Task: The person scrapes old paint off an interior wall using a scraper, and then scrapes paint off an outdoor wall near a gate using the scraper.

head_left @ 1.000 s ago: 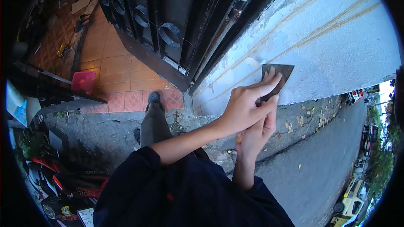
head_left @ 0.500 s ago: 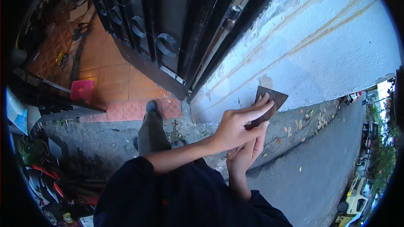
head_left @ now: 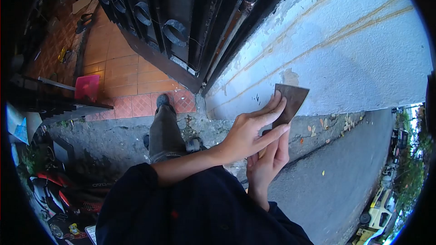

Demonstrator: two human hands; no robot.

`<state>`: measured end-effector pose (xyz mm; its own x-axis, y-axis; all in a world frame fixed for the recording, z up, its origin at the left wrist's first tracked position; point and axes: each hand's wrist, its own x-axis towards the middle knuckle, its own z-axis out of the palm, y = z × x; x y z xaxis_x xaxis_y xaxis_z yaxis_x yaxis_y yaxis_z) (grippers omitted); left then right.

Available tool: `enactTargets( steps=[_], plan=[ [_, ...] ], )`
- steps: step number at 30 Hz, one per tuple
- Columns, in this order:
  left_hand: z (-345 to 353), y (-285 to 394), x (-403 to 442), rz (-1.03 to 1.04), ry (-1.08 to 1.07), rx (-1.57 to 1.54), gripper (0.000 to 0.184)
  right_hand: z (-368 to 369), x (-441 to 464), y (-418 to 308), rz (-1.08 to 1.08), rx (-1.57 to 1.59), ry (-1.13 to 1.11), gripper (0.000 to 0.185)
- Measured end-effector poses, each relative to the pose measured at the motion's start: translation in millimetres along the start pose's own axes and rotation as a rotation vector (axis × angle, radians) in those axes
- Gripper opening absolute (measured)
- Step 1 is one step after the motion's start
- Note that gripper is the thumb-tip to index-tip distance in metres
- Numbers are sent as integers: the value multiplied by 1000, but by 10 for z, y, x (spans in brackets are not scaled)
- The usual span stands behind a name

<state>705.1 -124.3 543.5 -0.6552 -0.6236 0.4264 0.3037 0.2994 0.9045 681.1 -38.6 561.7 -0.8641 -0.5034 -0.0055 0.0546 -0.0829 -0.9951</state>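
Note:
In the head view my left hand (head_left: 250, 134) reaches across from the left, its fingers lying on the blade of a putty knife (head_left: 294, 100). The thumb of that hand is near the blade's lower part. Beneath it, my right hand (head_left: 268, 165) is closed around the handle, of which only a small yellowish bit shows between the fingers. The flat, dark metal blade points up toward the white wall (head_left: 363, 59). Behind the blade the wall has a bare, peeled patch (head_left: 290, 76). Whether the blade touches the wall I cannot tell.
A black metal gate (head_left: 200, 31) borders the wall on the left. My foot (head_left: 163, 100) stands by the red tiles (head_left: 122, 106). A pink object (head_left: 87, 87) is farther left. A motorcycle (head_left: 54, 190) is at lower left; a yellow vehicle (head_left: 381, 206) stands along the road.
The view has shifted slightly. My left fingers have slid a little down toward the blade's left edge, so more of the metal shows. Both hands still hold the putty knife.

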Motion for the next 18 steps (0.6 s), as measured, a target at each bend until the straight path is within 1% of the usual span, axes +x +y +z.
enactTargets(
  steps=[3, 5, 6, 7, 8, 9, 10, 11, 12, 13, 15, 16, 17, 18],
  plan=[
    [-3, 69, 34, 47, 10, 19, 53, -67, -60, -1, -60, -33, -20, 27],
    [31, 142, 102, -96, 67, -98, 45, -53, -22, -10, -85, -54, -29, 28],
    [39, 179, 164, -84, 128, -83, 41, -8, 29, -28, -94, -57, -14, 29],
    [48, 168, 151, -92, 129, -88, 41, 13, 41, -46, -102, -60, 2, 30],
    [53, 144, 140, -78, 143, -92, 41, 9, 16, -68, -87, -101, -18, 35],
    [55, 123, 129, -62, 153, -93, 40, -22, -25, -55, -86, -102, -16, 35],
    [70, 151, 74, -64, 164, -148, 39, -28, -64, -53, -175, -185, -17, 35],
    [51, 147, 67, 18, 143, -97, 39, 6, -77, -65, -264, -268, -21, 34],
    [57, 134, 63, -19, 126, -109, 39, 15, -117, -136, -169, -182, -13, 34],
    [66, 121, 73, -58, 108, -124, 39, 55, -60, -108, -161, -188, -11, 34],
    [37, 103, 157, -81, 138, -168, 38, 92, 43, -38, -321, -316, 21, 35],
    [24, 100, 181, -87, 171, -203, 37, 96, 3, -27, -175, -149, -26, 35],
    [28, 104, 150, -83, 177, -203, 37, 77, -9, 22, -179, -149, -33, 35],
    [32, 102, 100, -72, 156, -204, 37, 46, -10, 108, -230, -145, 17, 36]
  ],
)
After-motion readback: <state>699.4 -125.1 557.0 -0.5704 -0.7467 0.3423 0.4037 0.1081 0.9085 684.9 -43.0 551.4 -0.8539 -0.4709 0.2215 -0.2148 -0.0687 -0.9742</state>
